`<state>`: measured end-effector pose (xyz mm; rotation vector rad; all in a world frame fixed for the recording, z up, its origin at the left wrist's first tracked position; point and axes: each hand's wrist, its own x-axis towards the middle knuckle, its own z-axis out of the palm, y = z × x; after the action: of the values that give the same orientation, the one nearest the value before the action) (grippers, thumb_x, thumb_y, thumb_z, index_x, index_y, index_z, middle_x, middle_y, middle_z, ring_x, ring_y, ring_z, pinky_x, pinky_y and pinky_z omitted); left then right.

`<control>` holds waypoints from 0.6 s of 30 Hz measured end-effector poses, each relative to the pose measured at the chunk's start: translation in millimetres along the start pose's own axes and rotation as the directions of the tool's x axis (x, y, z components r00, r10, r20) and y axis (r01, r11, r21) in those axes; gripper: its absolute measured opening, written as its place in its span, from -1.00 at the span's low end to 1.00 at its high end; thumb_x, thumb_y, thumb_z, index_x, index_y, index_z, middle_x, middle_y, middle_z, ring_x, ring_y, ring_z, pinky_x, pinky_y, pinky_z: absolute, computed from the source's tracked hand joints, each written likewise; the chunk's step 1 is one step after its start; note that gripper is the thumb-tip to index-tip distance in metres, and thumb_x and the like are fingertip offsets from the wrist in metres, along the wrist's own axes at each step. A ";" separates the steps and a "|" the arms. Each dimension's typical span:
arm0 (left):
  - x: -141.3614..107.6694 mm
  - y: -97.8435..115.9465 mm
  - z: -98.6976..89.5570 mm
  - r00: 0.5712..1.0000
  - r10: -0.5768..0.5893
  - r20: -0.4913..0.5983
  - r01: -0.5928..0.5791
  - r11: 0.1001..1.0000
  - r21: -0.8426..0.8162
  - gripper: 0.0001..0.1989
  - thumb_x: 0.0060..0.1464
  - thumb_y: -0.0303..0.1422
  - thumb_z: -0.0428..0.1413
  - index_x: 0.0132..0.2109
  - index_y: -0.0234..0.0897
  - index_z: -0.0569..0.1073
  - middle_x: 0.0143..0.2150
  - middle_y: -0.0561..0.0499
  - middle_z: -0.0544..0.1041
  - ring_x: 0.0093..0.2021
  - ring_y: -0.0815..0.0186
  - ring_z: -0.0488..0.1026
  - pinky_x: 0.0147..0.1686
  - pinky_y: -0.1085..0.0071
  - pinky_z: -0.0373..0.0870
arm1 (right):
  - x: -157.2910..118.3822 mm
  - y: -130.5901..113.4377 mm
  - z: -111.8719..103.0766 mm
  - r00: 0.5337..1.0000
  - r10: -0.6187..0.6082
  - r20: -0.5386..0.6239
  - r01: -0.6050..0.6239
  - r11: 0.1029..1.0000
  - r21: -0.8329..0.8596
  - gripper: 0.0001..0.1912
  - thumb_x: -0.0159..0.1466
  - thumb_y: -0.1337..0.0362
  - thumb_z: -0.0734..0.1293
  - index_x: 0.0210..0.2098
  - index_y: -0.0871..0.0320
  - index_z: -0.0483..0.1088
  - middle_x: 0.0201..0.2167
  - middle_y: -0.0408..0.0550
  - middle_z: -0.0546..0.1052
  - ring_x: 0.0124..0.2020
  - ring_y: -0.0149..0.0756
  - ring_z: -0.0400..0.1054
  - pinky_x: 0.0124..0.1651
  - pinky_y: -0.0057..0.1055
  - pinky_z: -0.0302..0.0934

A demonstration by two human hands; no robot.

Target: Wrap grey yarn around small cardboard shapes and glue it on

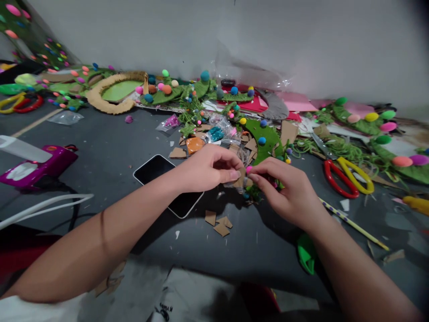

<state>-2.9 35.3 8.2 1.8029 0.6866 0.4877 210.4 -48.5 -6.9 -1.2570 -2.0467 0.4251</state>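
My left hand (214, 167) pinches a small brown cardboard piece (239, 180) between thumb and fingers. Close beside it, my right hand (281, 185) has thumb and index fingertip pressed together. A pink pompom (248, 169) shows right at those fingertips, but what they grip, if anything, is hidden. Behind the hands lies a green felt crescent (268, 141) with blue and yellow pompoms. Cardboard scraps and plastic packets, including an orange packet (195, 145), are heaped just beyond the left hand. A smartphone (154, 167) lies flat, partly covered by my left forearm.
Red-and-yellow-handled scissors (348, 179) lie at the right, near a dotted pencil (358, 226). A purple glue gun (43, 167) rests at the left by a white cable (50, 208). A tan padded ring (100, 91) and pompom-covered green pieces line the wall. Loose cardboard bits (221, 229) lie in front.
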 end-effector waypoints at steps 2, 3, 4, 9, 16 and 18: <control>0.9 2.1 0.9 0.999 -0.009 -0.033 0.006 0.995 -0.099 -0.93 0.04 -0.47 0.23 -0.27 -0.36 0.56 -0.44 0.07 0.50 -0.44 0.46 0.37 -0.39 0.51 0.31 | 0.9 -1.0 1.0 1.000 0.013 -0.002 -0.013 0.999 0.046 -0.91 0.40 0.37 0.31 -0.19 0.10 0.46 -0.29 -0.08 0.53 -0.27 -0.32 0.39 -0.18 -0.37 0.26; 1.4 2.6 2.1 0.998 -0.032 -0.054 0.023 0.988 -0.153 -0.93 0.02 -0.48 0.24 -0.28 -0.36 0.56 -0.45 0.08 0.49 -0.45 0.47 0.36 -0.40 0.51 0.31 | 1.2 -1.5 1.5 1.000 0.015 0.004 -0.015 0.998 0.064 -0.91 0.40 0.38 0.31 -0.21 0.11 0.46 -0.31 -0.09 0.52 -0.28 -0.34 0.39 -0.20 -0.39 0.25; 2.1 2.4 3.7 0.995 -0.061 -0.076 0.043 0.976 -0.212 -0.93 0.00 -0.49 0.26 -0.29 -0.37 0.56 -0.46 0.08 0.49 -0.46 0.47 0.36 -0.42 0.51 0.30 | 1.4 -2.1 2.0 1.000 0.016 0.010 -0.017 0.997 0.079 -0.90 0.39 0.39 0.31 -0.22 0.12 0.46 -0.32 -0.10 0.52 -0.29 -0.35 0.38 -0.21 -0.40 0.24; 5.7 -5.3 10.7 0.960 -0.182 -0.211 0.084 0.911 -0.404 -0.85 -0.06 -0.45 0.31 -0.28 -0.38 0.57 -0.45 0.06 0.51 -0.45 0.44 0.42 -0.38 0.46 0.36 | -0.6 -3.5 4.1 1.000 0.009 0.000 -0.009 0.999 0.043 -0.87 0.37 0.42 0.30 -0.30 0.13 0.44 -0.37 -0.11 0.52 -0.34 -0.37 0.37 -0.26 -0.42 0.23; 2.5 -4.7 13.7 0.949 -0.022 -0.316 0.072 0.987 0.147 -0.85 0.10 -0.36 0.23 -0.21 -0.35 0.59 -0.34 -0.03 0.62 -0.35 0.33 0.50 -0.32 0.39 0.40 | -4.0 -0.9 6.5 1.000 -0.006 0.015 0.007 0.997 -0.080 -0.94 0.36 0.35 0.33 -0.23 0.13 0.47 -0.34 -0.09 0.54 -0.33 -0.34 0.42 -0.26 -0.40 0.24; -0.1 -2.8 16.0 0.956 0.041 -0.291 0.041 0.961 0.272 -0.85 0.14 -0.36 0.18 -0.20 -0.32 0.60 -0.29 -0.05 0.65 -0.31 0.30 0.53 -0.27 0.36 0.42 | -4.3 -0.1 5.7 0.999 0.005 0.037 -0.001 0.995 -0.105 -0.93 0.36 0.34 0.32 -0.23 0.12 0.46 -0.34 -0.08 0.54 -0.32 -0.32 0.41 -0.26 -0.38 0.23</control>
<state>6.5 24.6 0.4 2.0107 1.0002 0.6979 207.6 -51.8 -12.6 -1.3232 -2.1224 0.3487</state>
